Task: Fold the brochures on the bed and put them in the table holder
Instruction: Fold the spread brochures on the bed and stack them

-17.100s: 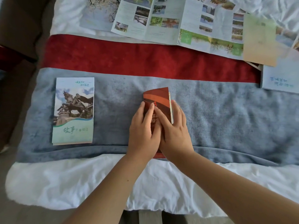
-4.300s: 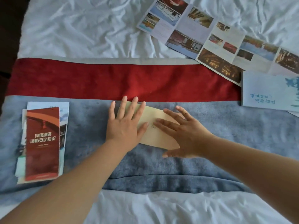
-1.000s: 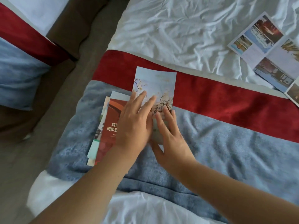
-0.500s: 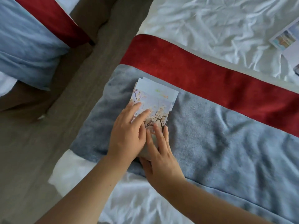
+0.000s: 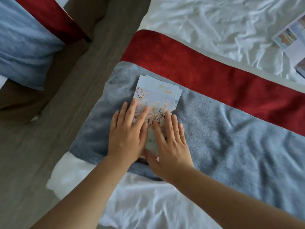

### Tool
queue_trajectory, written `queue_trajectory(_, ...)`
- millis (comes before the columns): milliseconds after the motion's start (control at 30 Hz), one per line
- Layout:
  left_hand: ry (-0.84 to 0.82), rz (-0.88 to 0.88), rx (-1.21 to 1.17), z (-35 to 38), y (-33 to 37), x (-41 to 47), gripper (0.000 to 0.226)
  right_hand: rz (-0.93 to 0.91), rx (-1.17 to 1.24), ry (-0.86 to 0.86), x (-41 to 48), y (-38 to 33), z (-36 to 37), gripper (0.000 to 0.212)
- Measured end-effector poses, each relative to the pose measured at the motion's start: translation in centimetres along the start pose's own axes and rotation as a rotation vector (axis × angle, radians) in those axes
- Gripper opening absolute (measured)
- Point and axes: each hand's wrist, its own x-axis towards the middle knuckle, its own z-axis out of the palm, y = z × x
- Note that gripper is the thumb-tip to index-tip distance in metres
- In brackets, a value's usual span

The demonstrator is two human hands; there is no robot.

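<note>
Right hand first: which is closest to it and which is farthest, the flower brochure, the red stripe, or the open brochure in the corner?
1. Flower brochure: under the right hand, on the pile.
2. Red stripe: beyond the pile, across the bed.
3. Open brochure: far upper right, on the white sheet.

Left hand (image 5: 127,134) and right hand (image 5: 170,146) flat, palms down, fingers spread.

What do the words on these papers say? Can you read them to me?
None can be read.
Top brochure of the stack: small green and orange marks near its upper edge, too blurred.
Same brochure, pale lower part between the two hands: faint marks, too blurred.
Unfolded brochure at the right edge: only pictures show.
</note>
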Motion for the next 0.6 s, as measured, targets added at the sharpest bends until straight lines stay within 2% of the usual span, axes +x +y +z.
queue_trajectory(200, -0.026, -0.005, 0.002, 0.8, 0.0, -0.1, 0.052, -0.025, -0.07, -0.047, 0.3, 0.5, 0.8, 0.088)
queue_trajectory(433, -0.058, 0.032, 0.079, 0.8, 0.1, -0.7, 0.053, -0.008, -0.036, 0.001, -0.5, 0.1, 1.6, 0.084)
queue_trajectory(600, -0.026, 0.033, 0.116, -0.2, 2.2, -0.3, 0.051, -0.001, 0.079, 0.02, -0.6, 1.5, 0.5, 0.083)
